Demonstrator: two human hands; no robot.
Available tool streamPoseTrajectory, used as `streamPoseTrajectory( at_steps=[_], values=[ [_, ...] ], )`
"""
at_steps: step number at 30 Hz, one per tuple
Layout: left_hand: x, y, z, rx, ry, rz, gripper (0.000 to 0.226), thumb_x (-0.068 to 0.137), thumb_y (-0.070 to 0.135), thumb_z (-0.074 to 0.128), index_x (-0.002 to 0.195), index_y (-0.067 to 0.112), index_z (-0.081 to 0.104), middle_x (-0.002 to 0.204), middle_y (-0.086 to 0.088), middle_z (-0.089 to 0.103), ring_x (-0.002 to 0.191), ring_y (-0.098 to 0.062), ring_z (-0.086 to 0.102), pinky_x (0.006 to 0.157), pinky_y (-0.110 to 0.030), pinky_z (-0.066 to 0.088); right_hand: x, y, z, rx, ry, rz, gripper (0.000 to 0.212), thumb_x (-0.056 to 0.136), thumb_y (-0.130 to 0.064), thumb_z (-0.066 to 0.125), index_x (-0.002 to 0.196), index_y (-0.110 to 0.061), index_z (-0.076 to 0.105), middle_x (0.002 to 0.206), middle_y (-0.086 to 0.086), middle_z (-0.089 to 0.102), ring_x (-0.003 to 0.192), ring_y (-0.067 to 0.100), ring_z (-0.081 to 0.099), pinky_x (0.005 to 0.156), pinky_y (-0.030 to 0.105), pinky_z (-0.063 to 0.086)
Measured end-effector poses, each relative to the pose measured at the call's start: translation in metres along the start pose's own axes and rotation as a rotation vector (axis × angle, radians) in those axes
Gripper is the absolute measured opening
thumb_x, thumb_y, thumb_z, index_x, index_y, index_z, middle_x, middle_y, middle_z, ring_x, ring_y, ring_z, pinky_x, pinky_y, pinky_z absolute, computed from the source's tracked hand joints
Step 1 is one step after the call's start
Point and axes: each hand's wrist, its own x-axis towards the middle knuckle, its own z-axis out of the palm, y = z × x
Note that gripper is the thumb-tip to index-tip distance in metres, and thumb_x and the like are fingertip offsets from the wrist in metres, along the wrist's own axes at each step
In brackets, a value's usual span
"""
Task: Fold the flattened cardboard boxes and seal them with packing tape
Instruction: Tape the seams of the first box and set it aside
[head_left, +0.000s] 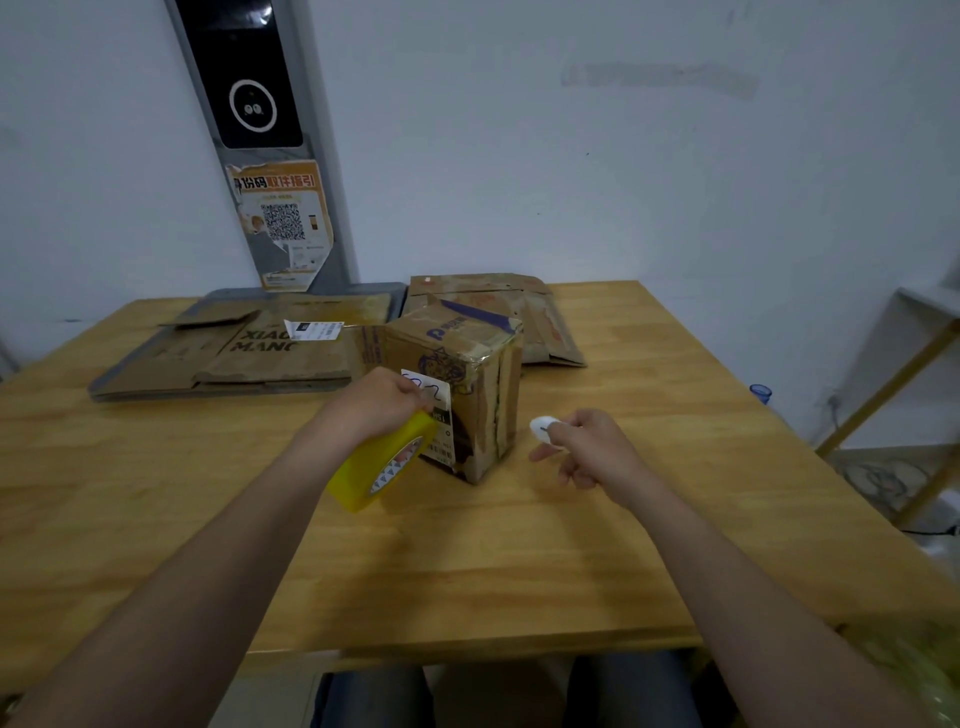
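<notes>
I log flattened cardboard (249, 348) far left on the table (519, 545). My left hand (371, 402), the nearer one, grips the yellow tape roll (382, 465) at the near face of the box (467, 395). The box stands upright just right of it. Beyond the box, my right hand (589, 447) pinches a small white object (544, 429).

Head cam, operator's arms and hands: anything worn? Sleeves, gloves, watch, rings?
Nothing worn shows. The left forearm and right forearm are bare from the frame edge to the wrists, no sleeve in view. The left hand and right hand are ungloved; no watch, band or ring visible, though blur could hide a thin ring.
</notes>
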Motion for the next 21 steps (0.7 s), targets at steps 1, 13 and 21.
streamPoseTrajectory(
  at_steps=[1,13,21],
  values=[
    [0.000,0.000,0.000,0.019,0.007,-0.005,0.026,0.103,0.038,0.053,0.098,0.035,0.078,0.144,0.000,0.059,0.130,-0.026,0.053,0.108,-0.042,0.042,-0.003,-0.005,-0.001,0.043,-0.036,0.004,0.022,0.093,-0.018,0.054,0.110,-0.005,0.049,0.091,0.007,0.079,0.047,0.022,0.056,0.039,0.022,0.027],
    [0.004,0.003,0.000,0.072,0.030,-0.018,0.024,0.100,0.045,0.058,0.111,0.036,0.077,0.143,0.003,0.059,0.129,-0.027,0.053,0.096,-0.037,0.042,-0.030,-0.042,0.006,0.155,-0.090,-0.279,0.023,0.106,-0.019,0.049,0.118,-0.025,0.068,0.074,0.007,0.069,0.043,0.018,0.046,0.041,0.022,0.028],
    [-0.003,0.006,-0.003,0.057,0.016,-0.010,0.017,0.097,0.047,0.060,0.092,0.043,0.075,0.129,0.001,0.066,0.115,-0.025,0.060,0.097,-0.041,0.050,-0.039,-0.074,0.044,-0.267,0.128,-0.680,0.006,0.099,-0.030,0.062,0.097,-0.030,0.067,0.069,-0.006,0.069,0.053,0.007,0.061,0.047,0.025,0.047]
  ],
)
